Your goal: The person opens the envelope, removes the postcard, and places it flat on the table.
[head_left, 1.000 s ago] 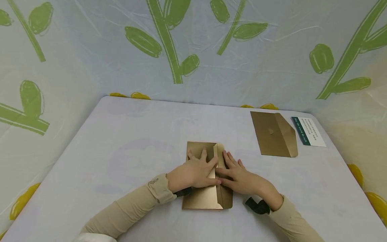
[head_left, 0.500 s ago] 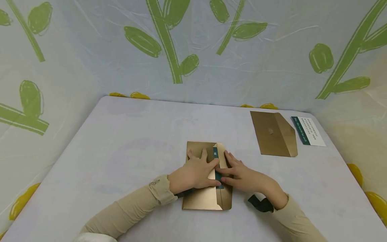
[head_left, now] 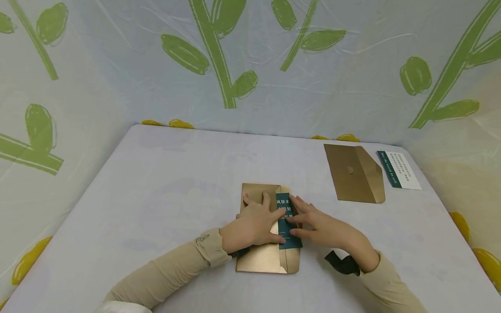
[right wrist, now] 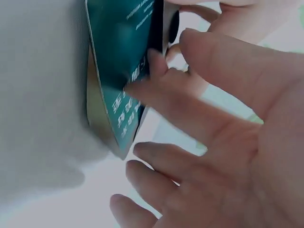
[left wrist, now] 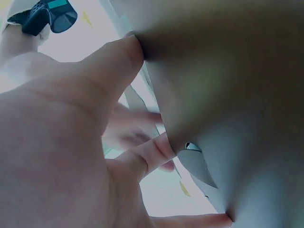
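A gold envelope (head_left: pixel 258 260) lies on the table in the head view, its flap (head_left: pixel 291 261) opened to the right. My left hand (head_left: pixel 253 224) rests on the envelope's body with fingers spread, and in the left wrist view its fingertips press the envelope (left wrist: pixel 228 99). A dark green card (head_left: pixel 289 241) with white characters sticks out of the mouth over the flap; its left part is hidden inside. My right hand (head_left: pixel 326 226) is at the card's right side. In the right wrist view its index fingertip touches the green card (right wrist: pixel 118 42), while the other fingers stay extended and apart from it.
At the back right lies a second gold envelope (head_left: pixel 348 178) with its flap unfolded. Beside it is a white and green printed card (head_left: pixel 403 171) near the table's right edge. Leaf-printed cloth (head_left: pixel 313 95) walls the back and sides of the table (head_left: pixel 176 174).
The green card has slid rightward out of the envelope, from unseen to largely exposed. My right hand has moved right with it; the left hand has stayed nearly still on the envelope.
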`<state>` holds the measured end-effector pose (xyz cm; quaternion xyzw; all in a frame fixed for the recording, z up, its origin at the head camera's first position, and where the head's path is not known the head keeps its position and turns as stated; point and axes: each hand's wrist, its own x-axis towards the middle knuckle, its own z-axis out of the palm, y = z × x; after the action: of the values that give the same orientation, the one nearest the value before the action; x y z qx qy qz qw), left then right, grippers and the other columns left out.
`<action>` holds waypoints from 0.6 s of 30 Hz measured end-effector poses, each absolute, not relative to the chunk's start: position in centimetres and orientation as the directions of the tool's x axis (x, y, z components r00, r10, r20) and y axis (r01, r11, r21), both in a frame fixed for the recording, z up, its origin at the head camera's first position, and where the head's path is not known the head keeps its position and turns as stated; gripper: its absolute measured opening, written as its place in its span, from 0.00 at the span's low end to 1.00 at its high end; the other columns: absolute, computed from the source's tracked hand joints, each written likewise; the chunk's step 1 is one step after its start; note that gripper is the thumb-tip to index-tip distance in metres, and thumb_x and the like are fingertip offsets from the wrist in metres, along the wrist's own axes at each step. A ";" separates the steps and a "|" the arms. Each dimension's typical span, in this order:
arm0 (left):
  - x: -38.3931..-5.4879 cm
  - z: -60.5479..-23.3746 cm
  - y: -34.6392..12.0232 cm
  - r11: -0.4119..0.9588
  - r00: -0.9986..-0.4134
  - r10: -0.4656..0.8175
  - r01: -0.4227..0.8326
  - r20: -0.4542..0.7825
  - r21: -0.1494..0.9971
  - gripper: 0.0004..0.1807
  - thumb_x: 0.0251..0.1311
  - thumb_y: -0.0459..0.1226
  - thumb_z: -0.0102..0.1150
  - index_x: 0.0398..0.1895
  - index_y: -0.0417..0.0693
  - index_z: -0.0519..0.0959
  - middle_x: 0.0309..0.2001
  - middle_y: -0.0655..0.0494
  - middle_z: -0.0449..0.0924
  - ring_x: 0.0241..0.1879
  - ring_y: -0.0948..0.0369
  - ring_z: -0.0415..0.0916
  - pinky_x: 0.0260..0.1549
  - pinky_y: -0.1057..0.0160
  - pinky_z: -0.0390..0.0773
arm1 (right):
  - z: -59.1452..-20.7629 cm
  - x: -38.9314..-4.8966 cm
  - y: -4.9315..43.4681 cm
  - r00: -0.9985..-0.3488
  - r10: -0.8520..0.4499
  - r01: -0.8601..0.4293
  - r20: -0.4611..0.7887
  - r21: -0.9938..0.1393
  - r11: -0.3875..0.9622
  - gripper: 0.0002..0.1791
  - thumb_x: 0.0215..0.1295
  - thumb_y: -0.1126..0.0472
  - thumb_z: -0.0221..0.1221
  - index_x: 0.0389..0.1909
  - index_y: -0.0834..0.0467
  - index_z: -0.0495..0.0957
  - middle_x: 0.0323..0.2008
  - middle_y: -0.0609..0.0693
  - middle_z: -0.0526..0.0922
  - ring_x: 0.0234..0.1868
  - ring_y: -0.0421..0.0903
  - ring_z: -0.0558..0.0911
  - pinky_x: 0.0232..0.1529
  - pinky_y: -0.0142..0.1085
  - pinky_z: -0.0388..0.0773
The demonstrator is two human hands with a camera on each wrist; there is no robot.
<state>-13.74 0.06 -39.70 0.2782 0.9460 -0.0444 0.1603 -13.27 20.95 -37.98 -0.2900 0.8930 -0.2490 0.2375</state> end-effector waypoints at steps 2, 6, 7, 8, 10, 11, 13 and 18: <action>-13.7 -39.7 0.1 0.842 -0.796 0.510 0.540 -0.326 -0.004 0.47 0.54 0.75 0.47 0.77 0.73 0.55 0.76 0.36 0.49 0.60 0.23 0.63 0.31 0.44 0.83 | -37.9 -13.1 20.7 -0.724 -0.637 -0.412 -0.265 -0.575 0.707 0.30 0.72 0.51 0.58 0.69 0.62 0.69 0.77 0.65 0.44 0.75 0.68 0.46 0.67 0.66 0.48; -13.7 -39.7 0.1 0.834 -0.795 0.515 0.551 -0.320 -0.029 0.47 0.54 0.75 0.45 0.76 0.71 0.55 0.75 0.35 0.50 0.59 0.23 0.64 0.32 0.44 0.83 | -38.7 -13.0 20.4 -0.713 -0.663 -0.441 -0.226 -0.591 0.675 0.41 0.68 0.54 0.63 0.75 0.63 0.56 0.77 0.64 0.43 0.76 0.66 0.47 0.69 0.65 0.45; -13.7 -39.7 0.1 0.832 -0.794 0.516 0.554 -0.320 -0.032 0.47 0.55 0.75 0.45 0.75 0.70 0.56 0.75 0.35 0.50 0.59 0.23 0.64 0.33 0.44 0.83 | -39.0 -13.0 20.3 -0.705 -0.675 -0.451 -0.219 -0.596 0.665 0.43 0.67 0.55 0.64 0.76 0.64 0.53 0.78 0.64 0.43 0.76 0.65 0.46 0.69 0.65 0.44; -13.7 -39.7 0.1 0.831 -0.793 0.518 0.556 -0.320 -0.033 0.46 0.55 0.75 0.45 0.75 0.70 0.56 0.75 0.35 0.50 0.59 0.23 0.64 0.34 0.44 0.83 | -39.3 -13.0 20.2 -0.698 -0.683 -0.462 -0.214 -0.594 0.658 0.45 0.67 0.55 0.64 0.77 0.65 0.51 0.78 0.64 0.42 0.76 0.65 0.46 0.69 0.65 0.44; -13.7 -39.7 0.1 0.828 -0.792 0.520 0.559 -0.320 -0.038 0.45 0.55 0.75 0.44 0.74 0.70 0.56 0.75 0.35 0.50 0.59 0.24 0.65 0.36 0.43 0.83 | -39.8 -13.1 20.1 -0.687 -0.696 -0.480 -0.209 -0.589 0.650 0.47 0.66 0.55 0.65 0.77 0.67 0.49 0.78 0.64 0.41 0.76 0.64 0.44 0.69 0.66 0.43; -13.7 -39.7 0.1 0.828 -0.792 0.521 0.560 -0.320 -0.039 0.45 0.54 0.75 0.44 0.73 0.70 0.56 0.75 0.35 0.50 0.59 0.24 0.65 0.36 0.43 0.83 | -39.9 -13.1 20.0 -0.684 -0.698 -0.483 -0.212 -0.585 0.651 0.47 0.66 0.55 0.64 0.77 0.67 0.49 0.78 0.64 0.40 0.77 0.64 0.43 0.69 0.66 0.43; -13.6 -39.6 0.1 0.827 -0.792 0.520 0.561 -0.320 -0.044 0.45 0.54 0.75 0.44 0.73 0.70 0.57 0.75 0.35 0.51 0.59 0.24 0.66 0.35 0.43 0.83 | -40.1 -13.1 19.9 -0.679 -0.700 -0.489 -0.220 -0.577 0.655 0.46 0.67 0.54 0.64 0.76 0.67 0.50 0.78 0.64 0.39 0.77 0.64 0.41 0.68 0.66 0.43; -13.5 -39.4 0.1 0.829 -0.795 0.510 0.557 -0.327 -0.060 0.44 0.54 0.75 0.44 0.72 0.70 0.57 0.75 0.35 0.51 0.58 0.25 0.67 0.33 0.44 0.83 | -40.2 -13.1 20.0 -0.680 -0.693 -0.490 -0.240 -0.555 0.672 0.46 0.67 0.52 0.63 0.76 0.67 0.51 0.78 0.63 0.39 0.77 0.64 0.42 0.68 0.66 0.43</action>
<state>-13.53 0.12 -39.41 0.2825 0.9443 -0.0769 0.1501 -13.07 20.00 -40.24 -0.3335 0.8872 -0.2296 0.2214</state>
